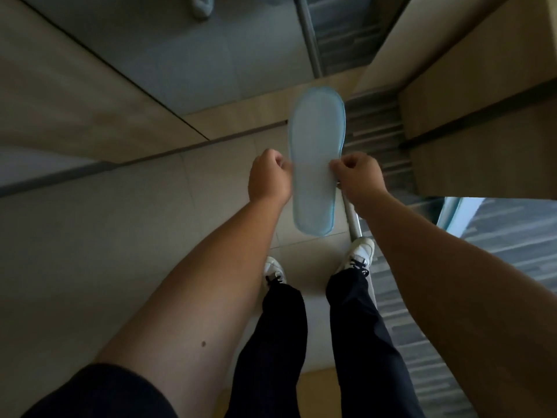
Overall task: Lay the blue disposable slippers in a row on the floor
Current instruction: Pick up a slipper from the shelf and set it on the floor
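Note:
A pale blue disposable slipper (316, 158) hangs in the air in front of me, sole side facing up, lengthwise away from me, well above the tiled floor (120, 236). My left hand (268, 176) pinches its left edge near the middle. My right hand (358, 176) pinches the right edge at the same height. Both hands are closed on the slipper's rim. At the top edge of the view, a pale rounded object (200, 6), possibly another slipper, lies on the grey floor; it is too cut off to tell.
I stand on beige tiles; my two white trainers (360, 254) are below the slipper. A wooden cabinet (482, 131) rises on the right, striped grey carpet (422, 327) beside it. A metal threshold strip (352, 218) runs between tile and carpet. A wall panel (75, 101) stands left.

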The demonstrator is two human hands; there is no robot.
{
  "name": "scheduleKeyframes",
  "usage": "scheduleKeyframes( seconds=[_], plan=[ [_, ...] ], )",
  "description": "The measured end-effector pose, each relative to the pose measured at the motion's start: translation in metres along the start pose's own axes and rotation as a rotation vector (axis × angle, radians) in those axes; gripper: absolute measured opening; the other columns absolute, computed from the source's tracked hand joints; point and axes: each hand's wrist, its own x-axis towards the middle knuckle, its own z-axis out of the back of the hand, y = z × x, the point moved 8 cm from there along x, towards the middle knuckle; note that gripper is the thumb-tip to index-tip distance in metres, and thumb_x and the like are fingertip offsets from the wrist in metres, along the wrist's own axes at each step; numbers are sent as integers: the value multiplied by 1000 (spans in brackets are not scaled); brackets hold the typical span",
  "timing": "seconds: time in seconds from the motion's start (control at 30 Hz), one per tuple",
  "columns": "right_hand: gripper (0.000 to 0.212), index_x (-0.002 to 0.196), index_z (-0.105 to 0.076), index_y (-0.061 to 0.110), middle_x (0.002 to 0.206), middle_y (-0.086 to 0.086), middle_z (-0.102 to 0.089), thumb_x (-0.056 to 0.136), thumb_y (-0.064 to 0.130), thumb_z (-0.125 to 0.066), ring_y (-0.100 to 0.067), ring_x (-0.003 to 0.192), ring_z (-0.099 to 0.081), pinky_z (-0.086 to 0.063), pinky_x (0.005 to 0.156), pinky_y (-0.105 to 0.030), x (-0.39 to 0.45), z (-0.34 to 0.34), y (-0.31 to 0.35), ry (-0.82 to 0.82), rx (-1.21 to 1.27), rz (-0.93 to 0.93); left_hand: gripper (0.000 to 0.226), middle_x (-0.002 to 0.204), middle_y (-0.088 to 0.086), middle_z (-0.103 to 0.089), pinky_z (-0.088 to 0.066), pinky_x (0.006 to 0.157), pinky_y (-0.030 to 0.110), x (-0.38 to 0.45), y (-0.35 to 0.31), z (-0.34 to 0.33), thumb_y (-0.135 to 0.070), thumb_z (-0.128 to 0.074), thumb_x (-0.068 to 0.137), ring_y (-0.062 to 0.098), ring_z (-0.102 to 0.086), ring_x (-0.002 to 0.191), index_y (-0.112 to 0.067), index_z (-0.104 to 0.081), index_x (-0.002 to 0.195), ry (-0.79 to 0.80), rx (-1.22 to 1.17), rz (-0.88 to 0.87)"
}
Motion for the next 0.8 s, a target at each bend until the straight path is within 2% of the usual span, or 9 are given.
scheduleKeyframes(
  seconds=[0.07, 0.17, 0.3, 0.4, 0.47, 0.57, 0.67, 0.73, 0.8],
  plan=[
    [16, 90, -62, 12, 83, -2, -64, 92, 27, -59, -16, 73, -62, -52, 63, -30, 11, -8, -6, -65, -87, 37, 24, 117, 12, -60, -44, 81, 29, 10, 1, -18, -27, -50, 93, 29, -60, 99, -13, -64, 107, 28, 54, -55],
    [16, 87, -58, 11, 77, 1, -60, 88, 27, -59, -20, 74, -62, -55, 67, -37, 29, -21, -21, -122, -178, 74, 29, 108, 11, -69, -44, 77, 28, 26, 4, -62, -33, -49, 95, 27, -63, 98, -12, -67, 105, 161, -24, -86],
    [9, 94, -57, 15, 82, 8, -57, 93, 24, -59, -7, 70, -54, -38, 55, -16, 47, -45, -51, -77, -252, 160, 34, 104, 5, -73, -55, 90, 41, 37, 20, -122, -44, -49, 91, 23, -68, 96, -20, -68, 105, 315, -314, 44],
    [15, 106, -62, 17, 98, 7, -65, 96, 26, -57, -6, 81, -58, -40, 61, -11, 58, -59, -74, 2, -285, 244, 28, 107, 6, -71, -57, 90, 46, 44, 39, -151, -33, -49, 95, 22, -70, 96, -16, -65, 110, 335, -426, 116],
    [20, 109, -68, 14, 107, 0, -70, 96, 24, -57, -14, 90, -64, -49, 73, -20, 64, -66, -84, 60, -322, 340, 25, 105, 9, -71, -58, 86, 49, 54, 57, -159, -32, -48, 93, 26, -70, 93, -16, -66, 100, 286, -437, 157],
    [20, 106, -69, 7, 110, -10, -69, 94, 18, -58, -25, 99, -64, -44, 82, -22, 88, -56, -98, 9, -297, 428, 31, 95, 19, -71, -57, 80, 56, 73, 83, -176, -39, -46, 84, 37, -70, 89, -14, -65, 83, 235, -432, 203],
    [27, 118, -64, 7, 119, -14, -62, 95, 20, -57, -28, 107, -59, -43, 87, -28, 146, -42, -134, -60, -234, 207, 29, 103, 23, -69, -57, 84, 54, 95, 96, -196, -28, -47, 95, 40, -67, 97, -5, -64, 94, 249, -510, 222],
    [23, 112, -66, 11, 106, -12, -67, 95, 22, -56, -27, 96, -62, -45, 80, -33, 190, -51, -161, 31, -144, 16, 27, 108, 24, -68, -58, 86, 51, 116, 104, -213, -23, -46, 98, 39, -67, 100, -2, -64, 100, 249, -559, 226],
    [16, 101, -68, 13, 92, -11, -69, 94, 19, -55, -23, 82, -65, -50, 72, -36, 224, -69, -176, 145, -6, -66, 24, 108, 22, -68, -58, 86, 51, 140, 115, -234, -23, -47, 98, 37, -67, 100, -6, -65, 100, 247, -573, 234]
  ],
)
